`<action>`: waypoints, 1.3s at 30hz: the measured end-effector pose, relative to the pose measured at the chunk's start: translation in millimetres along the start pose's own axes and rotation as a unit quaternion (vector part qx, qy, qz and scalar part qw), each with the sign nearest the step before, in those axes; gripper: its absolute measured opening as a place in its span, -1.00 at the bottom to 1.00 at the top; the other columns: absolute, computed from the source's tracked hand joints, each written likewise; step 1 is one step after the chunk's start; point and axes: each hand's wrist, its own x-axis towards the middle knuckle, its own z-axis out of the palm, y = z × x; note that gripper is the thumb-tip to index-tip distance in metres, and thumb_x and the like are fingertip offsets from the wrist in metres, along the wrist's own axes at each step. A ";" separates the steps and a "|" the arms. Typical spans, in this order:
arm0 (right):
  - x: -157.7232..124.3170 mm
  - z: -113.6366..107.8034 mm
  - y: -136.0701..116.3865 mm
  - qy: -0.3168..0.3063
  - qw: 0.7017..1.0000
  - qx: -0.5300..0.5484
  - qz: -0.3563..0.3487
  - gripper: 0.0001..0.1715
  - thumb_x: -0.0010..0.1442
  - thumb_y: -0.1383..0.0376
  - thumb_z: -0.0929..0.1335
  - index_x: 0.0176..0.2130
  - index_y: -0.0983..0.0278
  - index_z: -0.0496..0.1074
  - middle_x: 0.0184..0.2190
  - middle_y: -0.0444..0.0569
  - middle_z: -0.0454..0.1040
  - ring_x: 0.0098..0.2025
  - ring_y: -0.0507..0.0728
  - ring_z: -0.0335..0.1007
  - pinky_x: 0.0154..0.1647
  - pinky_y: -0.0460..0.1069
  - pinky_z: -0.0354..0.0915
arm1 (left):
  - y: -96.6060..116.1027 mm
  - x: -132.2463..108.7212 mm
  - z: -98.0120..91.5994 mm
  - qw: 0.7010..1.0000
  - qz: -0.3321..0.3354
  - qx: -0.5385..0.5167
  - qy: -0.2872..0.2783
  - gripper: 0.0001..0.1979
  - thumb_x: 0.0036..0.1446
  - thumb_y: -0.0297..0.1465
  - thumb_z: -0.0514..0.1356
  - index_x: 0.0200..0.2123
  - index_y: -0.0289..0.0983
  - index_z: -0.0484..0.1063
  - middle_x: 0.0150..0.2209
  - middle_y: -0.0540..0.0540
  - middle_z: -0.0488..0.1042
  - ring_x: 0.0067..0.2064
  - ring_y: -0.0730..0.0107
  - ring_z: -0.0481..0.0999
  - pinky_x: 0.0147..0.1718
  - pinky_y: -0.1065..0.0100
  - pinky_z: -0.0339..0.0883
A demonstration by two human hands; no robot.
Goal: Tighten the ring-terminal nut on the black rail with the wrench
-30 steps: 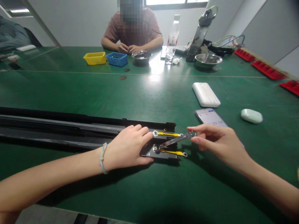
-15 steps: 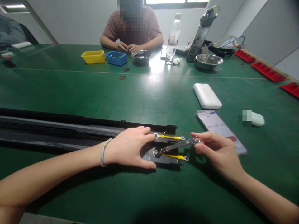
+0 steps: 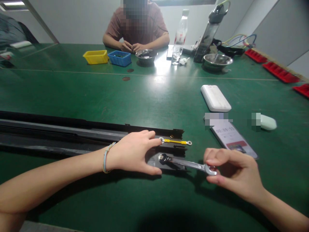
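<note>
A long black rail (image 3: 60, 132) lies across the green table (image 3: 154, 96). My left hand (image 3: 132, 153) presses flat on its right end. A small silver wrench (image 3: 185, 163) sits with its ring end on a bolt at the rail's end plate. My right hand (image 3: 229, 172) pinches the wrench's open end, low and to the right. One yellow wire with ring terminals (image 3: 176, 141) lies on the rail just above the wrench. A second yellow wire is hidden under the wrench.
A phone (image 3: 233, 138) with a timer, a white power bank (image 3: 215, 98) and a pale case (image 3: 268, 122) lie to the right. Far across sit a person, yellow (image 3: 96, 56) and blue bins (image 3: 119, 58), two steel bowls, bottles and red trays (image 3: 277, 72).
My right hand has swung the wrench handle clockwise, from pointing up-right down to pointing right and toward me. The left hand stays on the rail.
</note>
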 end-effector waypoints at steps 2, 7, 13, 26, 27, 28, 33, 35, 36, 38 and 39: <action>2.5 0.4 -1.4 0.028 0.999 -0.022 0.018 -0.82 -0.07 0.31 0.53 -0.37 0.12 0.55 -0.57 -0.14 0.51 -0.55 0.07 0.40 -0.56 -0.04 0.36 | -0.3 -0.7 0.0 1.000 0.000 0.002 -0.001 -0.39 -0.09 0.08 0.23 -0.07 -0.19 0.37 -0.25 -0.04 0.34 -0.25 0.28 0.39 -0.35 0.33 0.26; 7.7 3.2 -0.8 0.125 0.981 -0.109 0.104 -0.80 -0.08 0.25 0.53 -0.34 0.11 0.61 -0.47 -0.09 0.61 -0.48 0.13 0.53 -0.51 -0.04 0.46 | -0.5 -2.9 -0.9 1.000 -0.004 0.007 -0.008 -0.40 -0.09 0.09 0.22 -0.09 -0.20 0.37 -0.25 -0.05 0.35 -0.25 0.27 0.39 -0.34 0.32 0.27; 5.4 5.0 6.4 0.152 0.966 -0.163 0.134 -0.76 -0.04 0.22 0.50 -0.27 0.11 0.63 -0.50 -0.09 0.63 -0.51 0.12 0.53 -0.54 -0.05 0.44 | 1.2 -0.3 2.8 1.000 -0.005 0.002 -0.011 -0.39 -0.09 0.07 0.23 -0.07 -0.21 0.37 -0.24 -0.05 0.35 -0.25 0.27 0.39 -0.34 0.32 0.27; 8.9 -3.0 -0.3 0.047 0.991 -0.124 -0.006 -0.70 -0.05 0.39 0.52 -0.29 0.03 0.62 -0.59 -0.18 0.56 -0.58 0.07 0.43 -0.62 -0.08 0.33 | -5.5 -3.5 -0.7 1.000 0.000 0.004 -0.004 -0.39 -0.08 0.11 0.19 -0.09 -0.20 0.36 -0.26 -0.04 0.33 -0.26 0.27 0.37 -0.35 0.31 0.25; 8.0 -2.0 -1.2 0.033 0.993 -0.114 -0.020 -0.67 -0.05 0.41 0.52 -0.27 0.03 0.61 -0.59 -0.18 0.55 -0.58 0.07 0.42 -0.63 -0.08 0.31 | -5.8 -4.5 -0.8 1.000 0.000 0.004 -0.003 -0.39 -0.08 0.11 0.19 -0.09 -0.20 0.36 -0.26 -0.04 0.33 -0.26 0.27 0.37 -0.35 0.31 0.25; 7.1 -0.7 -1.7 0.021 0.994 -0.104 -0.034 -0.65 -0.04 0.42 0.51 -0.25 0.04 0.60 -0.59 -0.17 0.54 -0.57 0.07 0.42 -0.62 -0.07 0.31 | -6.1 -5.7 -0.7 1.000 0.001 0.003 -0.002 -0.40 -0.08 0.10 0.19 -0.10 -0.20 0.36 -0.26 -0.04 0.33 -0.26 0.27 0.37 -0.36 0.31 0.25; 2.6 8.6 -1.5 -0.022 0.995 -0.053 -0.082 -0.66 -0.07 0.42 0.53 -0.23 0.15 0.57 -0.60 -0.15 0.48 -0.57 0.07 0.37 -0.56 -0.01 0.28 | -7.0 -12.8 -1.1 1.000 0.002 0.003 -0.001 -0.40 -0.08 0.10 0.20 -0.11 -0.21 0.36 -0.27 -0.03 0.32 -0.26 0.28 0.37 -0.36 0.31 0.24; 2.0 12.2 -1.5 -0.035 0.995 -0.034 -0.091 -0.71 -0.06 0.41 0.53 -0.26 0.18 0.57 -0.62 -0.16 0.43 -0.59 0.06 0.31 -0.58 -0.01 0.24 | -7.2 -14.6 -1.8 1.000 0.002 0.001 -0.003 -0.40 -0.08 0.10 0.20 -0.10 -0.21 0.36 -0.27 -0.03 0.32 -0.26 0.27 0.37 -0.35 0.31 0.25; 1.9 13.6 -1.6 -0.043 0.994 -0.027 -0.095 -0.73 -0.05 0.40 0.53 -0.27 0.18 0.56 -0.64 -0.17 0.41 -0.60 0.05 0.29 -0.59 -0.01 0.23 | -7.3 -15.1 -2.1 1.000 0.002 0.000 -0.004 -0.40 -0.08 0.10 0.19 -0.09 -0.21 0.36 -0.27 -0.04 0.32 -0.26 0.27 0.37 -0.35 0.31 0.25; 2.4 15.1 -1.7 -0.060 0.993 -0.021 -0.102 -0.76 -0.03 0.38 0.52 -0.29 0.19 0.55 -0.66 -0.18 0.40 -0.61 0.04 0.26 -0.59 -0.01 0.22 | -7.4 -15.3 -2.4 1.000 0.001 0.001 -0.004 -0.39 -0.08 0.10 0.19 -0.08 -0.21 0.36 -0.26 -0.04 0.32 -0.26 0.27 0.37 -0.35 0.30 0.25; 2.9 15.1 -1.6 -0.065 0.992 -0.020 -0.105 -0.77 -0.03 0.38 0.52 -0.29 0.19 0.55 -0.67 -0.19 0.40 -0.62 0.04 0.26 -0.59 -0.01 0.22 | -7.4 -15.2 -2.4 1.000 0.000 0.002 -0.002 -0.39 -0.08 0.10 0.20 -0.08 -0.21 0.35 -0.26 -0.04 0.32 -0.26 0.27 0.37 -0.35 0.30 0.25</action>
